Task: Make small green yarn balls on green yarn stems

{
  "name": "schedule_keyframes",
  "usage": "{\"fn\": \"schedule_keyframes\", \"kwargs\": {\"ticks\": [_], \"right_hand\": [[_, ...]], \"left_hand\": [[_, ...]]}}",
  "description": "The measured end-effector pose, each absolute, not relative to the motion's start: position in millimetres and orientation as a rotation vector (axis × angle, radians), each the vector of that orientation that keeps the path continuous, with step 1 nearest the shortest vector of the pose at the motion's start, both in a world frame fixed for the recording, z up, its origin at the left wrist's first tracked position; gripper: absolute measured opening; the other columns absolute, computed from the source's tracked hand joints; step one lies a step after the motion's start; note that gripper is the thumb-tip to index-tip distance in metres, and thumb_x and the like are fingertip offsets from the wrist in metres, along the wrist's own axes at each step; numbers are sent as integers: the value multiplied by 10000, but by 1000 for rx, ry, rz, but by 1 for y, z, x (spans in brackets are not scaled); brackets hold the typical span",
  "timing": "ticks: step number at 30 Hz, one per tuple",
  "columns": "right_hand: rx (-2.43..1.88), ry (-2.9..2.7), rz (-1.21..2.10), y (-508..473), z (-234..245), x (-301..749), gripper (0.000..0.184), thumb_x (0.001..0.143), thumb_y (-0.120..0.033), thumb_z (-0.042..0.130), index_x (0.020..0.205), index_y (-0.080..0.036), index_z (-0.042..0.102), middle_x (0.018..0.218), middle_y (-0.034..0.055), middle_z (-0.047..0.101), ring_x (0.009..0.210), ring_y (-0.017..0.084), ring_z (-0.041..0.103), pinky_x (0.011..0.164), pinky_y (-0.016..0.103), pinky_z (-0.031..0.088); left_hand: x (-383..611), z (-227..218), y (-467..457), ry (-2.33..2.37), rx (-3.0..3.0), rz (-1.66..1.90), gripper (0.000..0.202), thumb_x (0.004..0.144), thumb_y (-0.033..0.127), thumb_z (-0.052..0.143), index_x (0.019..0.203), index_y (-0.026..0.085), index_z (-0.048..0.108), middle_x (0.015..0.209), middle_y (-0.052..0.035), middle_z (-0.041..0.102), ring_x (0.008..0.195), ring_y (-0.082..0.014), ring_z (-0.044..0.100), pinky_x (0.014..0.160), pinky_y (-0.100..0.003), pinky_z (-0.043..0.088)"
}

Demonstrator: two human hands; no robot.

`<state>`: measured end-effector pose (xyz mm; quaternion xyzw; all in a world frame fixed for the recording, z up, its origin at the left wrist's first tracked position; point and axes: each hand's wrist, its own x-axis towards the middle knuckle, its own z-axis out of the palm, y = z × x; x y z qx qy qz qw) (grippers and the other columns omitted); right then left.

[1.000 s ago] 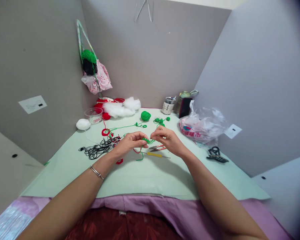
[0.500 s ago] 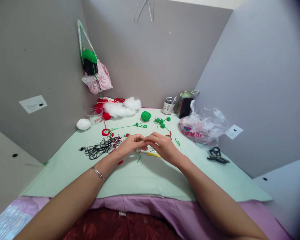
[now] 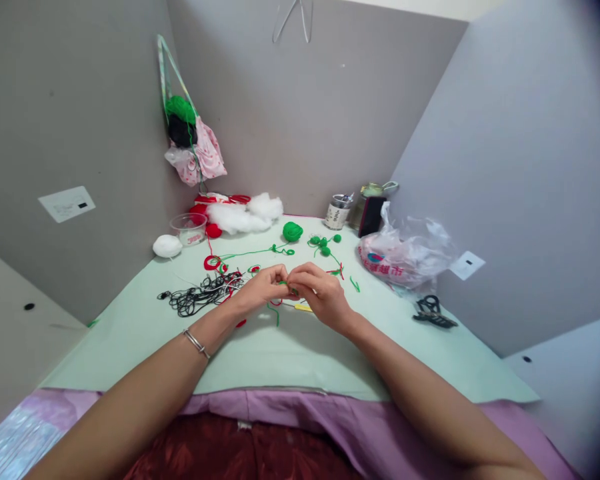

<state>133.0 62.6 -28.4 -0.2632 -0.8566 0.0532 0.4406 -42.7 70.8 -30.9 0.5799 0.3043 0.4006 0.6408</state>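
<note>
My left hand [image 3: 261, 288] and my right hand [image 3: 316, 291] meet fingertip to fingertip over the pale green mat [image 3: 290, 347]. Both pinch a small green yarn piece [image 3: 286, 285] between them, with a green tail [image 3: 275, 313] hanging down onto the mat. A silver bracelet sits on my left wrist. A yellow crochet hook [image 3: 303, 307] lies on the mat just under my right hand, mostly hidden by it. Red yarn loops show below my left fingers.
A black cord tangle [image 3: 197, 297] lies left of my hands. Behind are a green yarn ball [image 3: 292, 231], small green pompoms [image 3: 324, 245], white stuffing [image 3: 240, 215], a clear cup [image 3: 189, 229], a tin [image 3: 337, 212], a plastic bag [image 3: 405, 250] and a black hair clip [image 3: 433, 311].
My hands have closed together, from slightly apart to touching at the fingertips. My right hand slid left over the scissors and the yellow hook, covering them.
</note>
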Motion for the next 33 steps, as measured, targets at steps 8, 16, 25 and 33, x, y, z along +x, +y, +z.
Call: {"fn": "schedule_keyframes", "kwargs": {"ticks": [8,16,25,33], "right_hand": [[-594,-2096,-66,57,-29,130,233,948,-147,439,952,-201,665,936,79,667,774,126,631,655,230,504],[-755,-1873,823,51,-16,125,169,959,-344,458,923,-206,549,709,16,640,568,129,602,534,254,473],[-669,-1362,1259,71,11,156,229,868,-411,584,829,-214,473,558,-93,192,430,71,175,385,192,202],[-849,-1612,1073,84,4,172,183,862,-367,609,907,-191,584,592,-44,451,507,90,375,468,225,272]], "left_hand": [[-44,-35,75,612,1181,874,232,714,224,706,736,155,486,738,11,608,760,-131,642,794,-313,520],[-43,-41,75,635,1244,867,268,720,270,714,737,158,471,711,-29,668,735,-163,674,702,-270,493],[-43,-42,78,743,1275,883,290,661,278,771,743,140,529,846,-58,683,703,-143,665,722,-326,528],[-50,-43,84,691,1316,994,342,661,316,795,888,152,599,780,-2,654,722,-131,645,770,-295,501]]}}
